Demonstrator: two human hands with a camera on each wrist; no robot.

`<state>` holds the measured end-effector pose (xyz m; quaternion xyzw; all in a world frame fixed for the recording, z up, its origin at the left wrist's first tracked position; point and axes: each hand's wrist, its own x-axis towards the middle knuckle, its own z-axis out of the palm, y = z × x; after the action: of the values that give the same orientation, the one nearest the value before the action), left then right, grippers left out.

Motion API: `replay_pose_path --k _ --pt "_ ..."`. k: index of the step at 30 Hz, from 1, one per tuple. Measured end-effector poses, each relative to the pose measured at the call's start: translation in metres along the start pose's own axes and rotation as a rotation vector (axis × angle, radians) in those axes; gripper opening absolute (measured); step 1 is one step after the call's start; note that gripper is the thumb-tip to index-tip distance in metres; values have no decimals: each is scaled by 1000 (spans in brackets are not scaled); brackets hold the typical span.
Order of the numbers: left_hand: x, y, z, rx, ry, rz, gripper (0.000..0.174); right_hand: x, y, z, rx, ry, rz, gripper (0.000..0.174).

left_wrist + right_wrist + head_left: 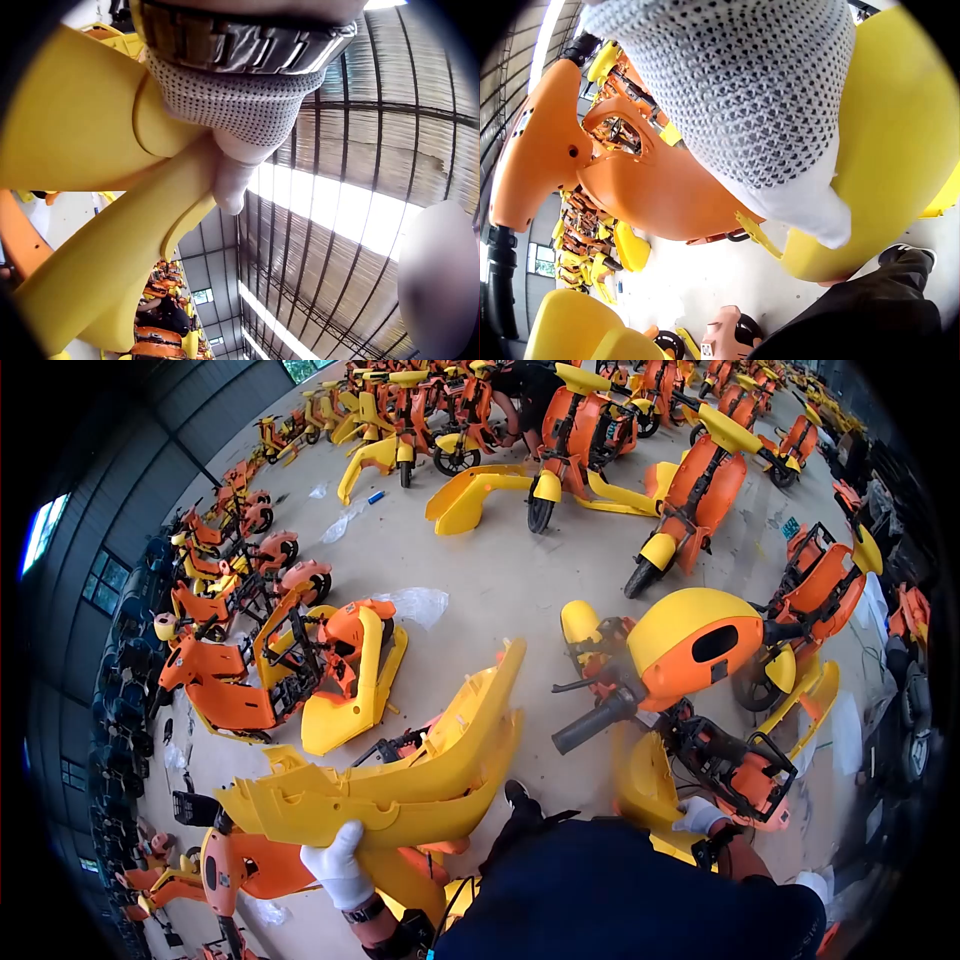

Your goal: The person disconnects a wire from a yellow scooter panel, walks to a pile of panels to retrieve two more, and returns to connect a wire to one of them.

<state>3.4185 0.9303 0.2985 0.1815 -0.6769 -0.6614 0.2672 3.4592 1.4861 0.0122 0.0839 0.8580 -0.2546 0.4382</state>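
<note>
My left hand (338, 865), in a white glove, grips the lower edge of a long yellow scooter body panel (420, 780) and holds it off the floor at my left front. In the left wrist view the gloved left hand (240, 120) curls against the same yellow panel (75, 112). My right hand (697, 815), also gloved, holds the yellow side panel (645, 785) of the scooter in front of me, beside its orange frame (745, 775). The right wrist view shows the right hand's glove (765, 112) over that yellow side panel (900, 150) and the orange frame (652, 187).
The scooter has a yellow head cover (690, 645) and a black handlebar grip (592, 722) pointing towards me. Several orange and yellow scooters and loose panels cover the concrete floor (500, 570). A stripped scooter (300, 670) lies at the left. My shoe (517, 793) is below.
</note>
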Motion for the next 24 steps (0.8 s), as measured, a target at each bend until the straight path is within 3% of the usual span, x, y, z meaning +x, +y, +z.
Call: replay_pose_path --k 3,6,11,16,19,20,24 --pt "50 -5 2 21 -41 -26 46 -4 -23 2 52 62 35 61" --pt "102 -6 13 8 -87 -21 43 -22 -69 -14 289 68 20 60" --pt "162 -16 43 34 -144 -7 41 -3 -67 19 338 215 172 48" --pt "211 -21 90 97 -241 3 41 7 -100 10 590 144 273 59" --pt "233 -26 114 103 -271 2 40 19 -104 8 514 179 233 67" --pt "240 -30 122 93 -279 5 40 35 -94 25 392 304 200 70" --pt "260 -46 140 64 -335 36 36 67 -78 38 474 339 268 65"
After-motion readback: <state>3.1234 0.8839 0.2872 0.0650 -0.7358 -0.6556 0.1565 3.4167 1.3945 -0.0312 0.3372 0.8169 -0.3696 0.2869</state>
